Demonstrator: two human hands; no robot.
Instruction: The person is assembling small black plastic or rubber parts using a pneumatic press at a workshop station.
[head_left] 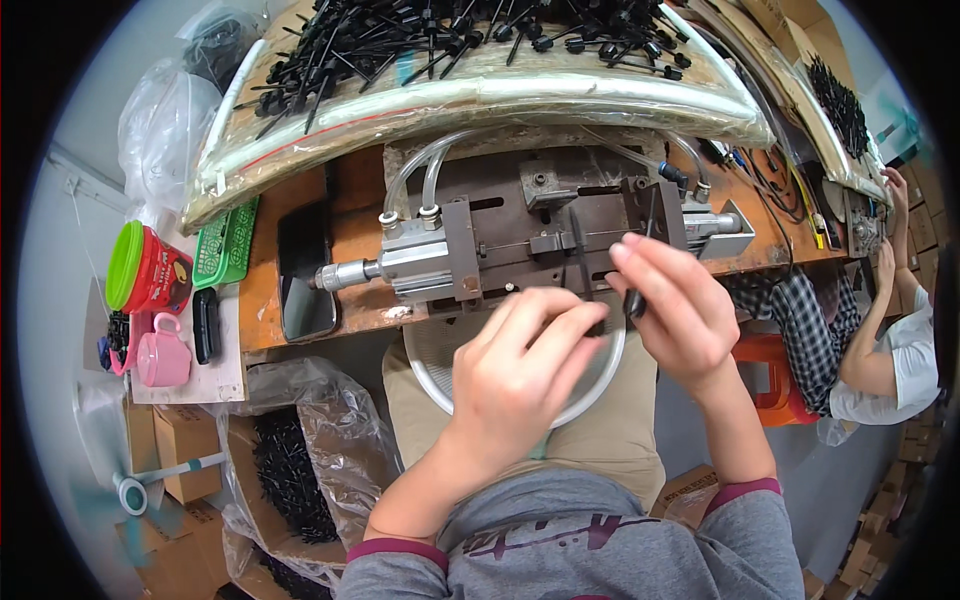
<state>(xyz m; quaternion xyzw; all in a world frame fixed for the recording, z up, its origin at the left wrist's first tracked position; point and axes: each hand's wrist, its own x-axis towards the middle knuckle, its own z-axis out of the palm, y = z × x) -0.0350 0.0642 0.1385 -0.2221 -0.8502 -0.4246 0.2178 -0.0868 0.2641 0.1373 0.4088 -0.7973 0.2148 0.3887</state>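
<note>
My left hand (515, 375) is closed, its fingertips pinching a thin black rod-shaped part (577, 245) that points up toward the fixture. In my right hand (685, 315) is another black rod part with a thicker end (635, 303), held between thumb and fingers. Both hands hover just in front of a dark metal fixture (500, 255) that carries an air cylinder (418, 265) at its left and a second cylinder (715, 225) at its right. A small metal block (548, 185) is bolted at the fixture's back. My fingers partly cover the held parts.
Black rod parts (430, 40) are heaped on a plastic-wrapped tray (480, 95) behind the fixture. A phone (305, 270), green basket (228, 240), red tub (160, 275) and pink cup (165, 355) lie leftward. A white-rimmed basin (430, 385) rests at my lap. A co-worker (890, 350) sits right.
</note>
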